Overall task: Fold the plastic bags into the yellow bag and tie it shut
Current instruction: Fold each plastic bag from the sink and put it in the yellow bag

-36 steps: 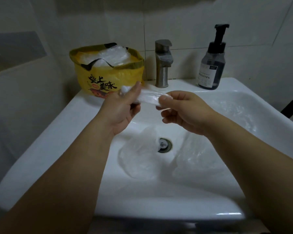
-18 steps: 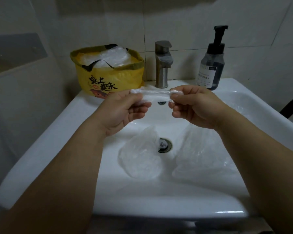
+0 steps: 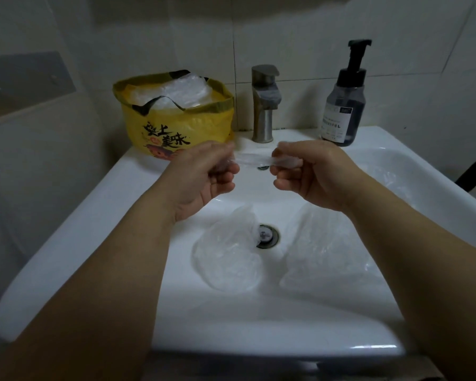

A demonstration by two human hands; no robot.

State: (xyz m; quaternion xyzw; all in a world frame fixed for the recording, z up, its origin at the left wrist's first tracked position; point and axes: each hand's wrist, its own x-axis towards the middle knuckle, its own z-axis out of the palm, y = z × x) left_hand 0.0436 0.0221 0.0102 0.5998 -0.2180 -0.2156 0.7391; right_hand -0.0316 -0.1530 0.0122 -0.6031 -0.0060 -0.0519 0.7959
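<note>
While I lean over the white sink (image 3: 80, 229), the yellow bag (image 3: 176, 127) sits at the far left of its rear ledge, against the tiled wall. Its mouth is open and rolled down, with crumpled clear bags (image 3: 173, 90) piled inside. Just in front of it and slightly to the right, my left hand (image 3: 204, 171) pinches one end of a folded plastic bag (image 3: 254, 160), pressed into a narrow strip, with my fingers curled round it. The strip runs roughly level across to my right hand (image 3: 308, 171), which grips the other end between thumb and curled fingers. That holds the strip up over the basin, apart from the yellow bag. Behind the gap between my hands the metal faucet (image 3: 264, 105) stands upright on the ledge, and further right a dark pump bottle (image 3: 344, 105) stands near the wall. Down in the basin, a loose clear bag (image 3: 226, 257) lies crumpled just left of the drain (image 3: 267, 236), its edge reaching the drain's rim. A second loose bag (image 3: 322, 251) lies to the right of the drain, on the basin's slope.
</note>
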